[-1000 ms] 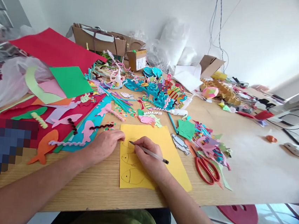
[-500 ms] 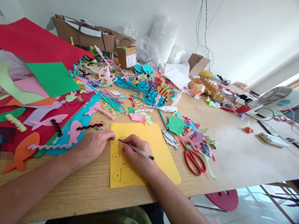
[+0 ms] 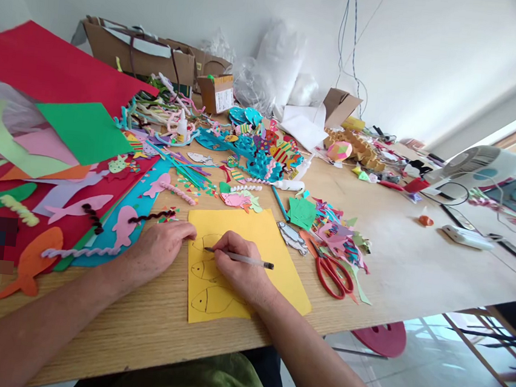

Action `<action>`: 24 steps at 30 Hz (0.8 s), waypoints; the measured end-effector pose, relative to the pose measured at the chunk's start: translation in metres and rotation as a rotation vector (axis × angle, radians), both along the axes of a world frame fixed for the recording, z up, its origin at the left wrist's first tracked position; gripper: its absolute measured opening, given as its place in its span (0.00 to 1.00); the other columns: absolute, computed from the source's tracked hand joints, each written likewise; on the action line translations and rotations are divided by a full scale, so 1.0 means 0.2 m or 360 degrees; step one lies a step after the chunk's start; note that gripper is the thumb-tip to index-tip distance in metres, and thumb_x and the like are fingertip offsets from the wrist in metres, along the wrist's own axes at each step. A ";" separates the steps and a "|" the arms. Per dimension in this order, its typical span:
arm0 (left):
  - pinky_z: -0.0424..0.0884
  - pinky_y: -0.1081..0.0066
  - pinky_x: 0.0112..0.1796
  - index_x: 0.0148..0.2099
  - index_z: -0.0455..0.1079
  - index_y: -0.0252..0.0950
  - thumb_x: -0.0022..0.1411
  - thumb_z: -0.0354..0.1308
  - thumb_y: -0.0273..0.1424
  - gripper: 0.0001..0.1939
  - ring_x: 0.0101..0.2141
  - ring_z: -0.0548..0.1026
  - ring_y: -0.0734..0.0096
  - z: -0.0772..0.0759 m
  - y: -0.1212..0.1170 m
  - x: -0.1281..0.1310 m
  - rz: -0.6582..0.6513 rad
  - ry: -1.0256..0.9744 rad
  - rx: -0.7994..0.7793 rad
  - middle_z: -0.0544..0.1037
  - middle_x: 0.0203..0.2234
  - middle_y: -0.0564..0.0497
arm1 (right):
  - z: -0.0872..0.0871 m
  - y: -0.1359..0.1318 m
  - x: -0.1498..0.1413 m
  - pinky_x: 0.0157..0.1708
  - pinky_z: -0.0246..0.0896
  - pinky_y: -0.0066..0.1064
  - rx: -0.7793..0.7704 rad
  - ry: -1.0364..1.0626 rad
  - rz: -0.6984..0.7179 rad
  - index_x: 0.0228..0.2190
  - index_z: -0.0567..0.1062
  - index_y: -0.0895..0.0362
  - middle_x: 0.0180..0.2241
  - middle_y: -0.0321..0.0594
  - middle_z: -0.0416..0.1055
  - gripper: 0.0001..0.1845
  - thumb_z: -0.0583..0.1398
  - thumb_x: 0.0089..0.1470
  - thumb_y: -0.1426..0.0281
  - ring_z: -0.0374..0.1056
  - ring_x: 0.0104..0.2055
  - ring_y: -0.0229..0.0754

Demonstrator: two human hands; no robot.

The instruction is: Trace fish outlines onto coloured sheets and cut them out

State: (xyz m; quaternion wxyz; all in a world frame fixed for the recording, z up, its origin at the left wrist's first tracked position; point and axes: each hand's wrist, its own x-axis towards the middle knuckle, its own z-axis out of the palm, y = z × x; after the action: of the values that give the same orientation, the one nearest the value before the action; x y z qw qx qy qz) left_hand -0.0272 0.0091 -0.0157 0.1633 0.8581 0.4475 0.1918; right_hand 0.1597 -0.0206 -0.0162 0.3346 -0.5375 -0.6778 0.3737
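Observation:
My right hand grips a pen with a clear barrel and dark end cap. Its tip touches a yellow sheet that lies flat before me. On the sheet are three fish outlines in a column: a top one at the pen tip, a middle one and a lower one, both with an eye and a curved head line. My left hand rests with curled fingers, its thumb and forefinger closed at the sheet's upper left edge. Red-handled scissors lie right of the sheet.
Coloured sheets, fish cutouts and pipe cleaners cover the left. Paper scraps, a grey-white fish cutout and a glue bottle lie beyond the sheet. A white fan stands far right.
The pen tip has moved slightly along the top fish, and a further curved line shows there. The pen lies flatter in my right hand. My left hand keeps its place at the sheet's edge.

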 end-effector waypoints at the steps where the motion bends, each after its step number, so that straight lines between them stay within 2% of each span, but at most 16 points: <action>1: 0.70 0.71 0.35 0.35 0.70 0.35 0.53 0.40 0.18 0.17 0.33 0.75 0.68 0.00 0.00 0.00 0.0000 0.0000 0.0004 0.78 0.31 0.49 | 0.00 0.00 0.00 0.20 0.49 0.23 0.0007 -0.0008 0.0007 0.22 0.67 0.56 0.18 0.29 0.62 0.04 0.53 0.42 0.76 0.56 0.20 0.32; 6: 0.70 0.71 0.34 0.34 0.70 0.36 0.53 0.41 0.18 0.17 0.32 0.75 0.69 -0.01 0.01 0.00 0.0009 -0.0014 0.0032 0.78 0.30 0.51 | 0.01 0.00 0.01 0.20 0.49 0.23 -0.0007 0.0042 0.0013 0.21 0.67 0.56 0.18 0.29 0.63 0.04 0.53 0.41 0.76 0.55 0.20 0.32; 11: 0.69 0.71 0.33 0.34 0.70 0.36 0.54 0.41 0.19 0.17 0.32 0.75 0.68 -0.01 0.01 -0.01 -0.0003 -0.0014 0.0027 0.78 0.30 0.50 | -0.01 -0.01 0.00 0.19 0.50 0.23 -0.0074 0.0194 -0.0015 0.24 0.67 0.56 0.18 0.30 0.63 0.03 0.54 0.45 0.73 0.57 0.20 0.32; 18: 0.68 0.71 0.34 0.33 0.69 0.36 0.55 0.44 0.20 0.13 0.33 0.74 0.68 0.00 0.01 0.00 -0.0073 -0.0048 0.0032 0.77 0.31 0.50 | -0.02 0.00 -0.02 0.20 0.51 0.23 -0.0049 0.0035 -0.0012 0.25 0.68 0.56 0.18 0.30 0.65 0.03 0.54 0.46 0.72 0.58 0.20 0.32; 24: 0.68 0.70 0.36 0.36 0.68 0.36 0.54 0.49 0.23 0.09 0.34 0.73 0.67 0.00 0.01 -0.01 -0.0114 -0.0019 -0.0059 0.75 0.32 0.50 | -0.02 0.00 -0.02 0.20 0.50 0.23 -0.0021 -0.0039 0.0008 0.26 0.69 0.55 0.18 0.29 0.64 0.04 0.54 0.46 0.73 0.58 0.19 0.32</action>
State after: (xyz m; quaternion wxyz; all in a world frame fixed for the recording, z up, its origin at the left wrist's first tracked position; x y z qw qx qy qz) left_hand -0.0285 0.0102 -0.0157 0.1886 0.8693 0.4189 0.1826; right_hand 0.1563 -0.0209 -0.0193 0.3219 -0.5425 -0.6807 0.3724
